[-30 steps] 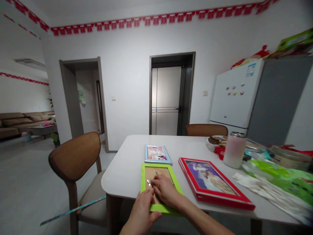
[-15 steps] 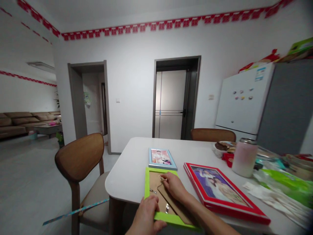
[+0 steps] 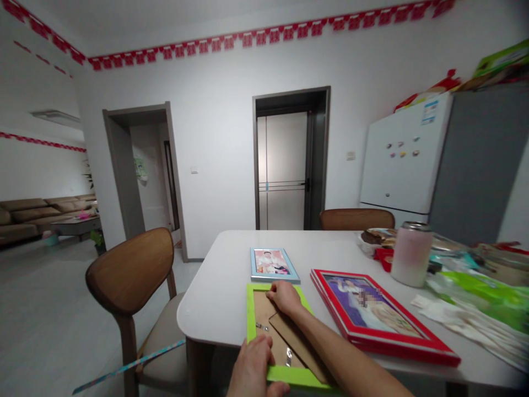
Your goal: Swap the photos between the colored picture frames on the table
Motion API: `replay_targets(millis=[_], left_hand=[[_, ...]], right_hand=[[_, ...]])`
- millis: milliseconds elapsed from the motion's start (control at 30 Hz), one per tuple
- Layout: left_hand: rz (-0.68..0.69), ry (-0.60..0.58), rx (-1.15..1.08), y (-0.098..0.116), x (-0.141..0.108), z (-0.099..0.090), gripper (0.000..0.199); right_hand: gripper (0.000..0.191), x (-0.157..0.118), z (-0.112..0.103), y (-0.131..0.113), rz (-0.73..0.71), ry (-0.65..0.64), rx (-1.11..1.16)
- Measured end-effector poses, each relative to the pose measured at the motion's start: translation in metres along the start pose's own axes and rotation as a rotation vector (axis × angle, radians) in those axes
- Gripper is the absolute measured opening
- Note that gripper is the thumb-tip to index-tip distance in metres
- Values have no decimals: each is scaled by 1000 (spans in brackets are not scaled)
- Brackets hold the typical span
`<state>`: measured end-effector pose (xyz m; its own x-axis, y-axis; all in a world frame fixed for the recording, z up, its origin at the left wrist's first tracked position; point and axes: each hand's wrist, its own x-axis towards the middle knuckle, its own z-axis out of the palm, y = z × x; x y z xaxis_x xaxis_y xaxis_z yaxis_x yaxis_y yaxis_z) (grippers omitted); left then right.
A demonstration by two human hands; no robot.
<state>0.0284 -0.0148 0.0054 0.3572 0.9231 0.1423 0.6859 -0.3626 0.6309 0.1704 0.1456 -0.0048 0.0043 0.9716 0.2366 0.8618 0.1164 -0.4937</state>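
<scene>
A lime-green picture frame lies face down at the table's near edge, its brown backing board showing. My left hand grips the frame's lower left corner, thumb along the near edge. Closed fingers of my right hand press at the upper part of the backing; what is under the fingertips is hidden. Below that hand runs the brown stand flap, partly covered by my forearm. Small metal clips show at the backing's left and near sides.
Beyond the green frame lies a light-blue photo frame. To the right are stacked red photo frames, a pink-and-white bottle, a green plastic package and white cloth. A wooden chair stands left of the white table.
The right hand has shifted slightly up the backing, and its fingertips now cover the metal piece seen there before. The left hand keeps its grip. The camera view has turned a little.
</scene>
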Motion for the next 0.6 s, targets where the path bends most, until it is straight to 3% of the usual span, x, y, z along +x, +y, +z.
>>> replay_targets(millis=[167,333,467,600], left_hand=[[-36,-20,43,2,-5,-4,64],[-15,-45,146,2,-1,-3,60],[78,-90,217,9,15,13,44],[62,-134,188,21,23,20,58]], right_hand=[[14,6,-2,-3,148,33,30],[13,2,-15,-6,128,79,165],[25,-10,-37,5,56,86,312],[27,-42,-68,28,46,114,505]])
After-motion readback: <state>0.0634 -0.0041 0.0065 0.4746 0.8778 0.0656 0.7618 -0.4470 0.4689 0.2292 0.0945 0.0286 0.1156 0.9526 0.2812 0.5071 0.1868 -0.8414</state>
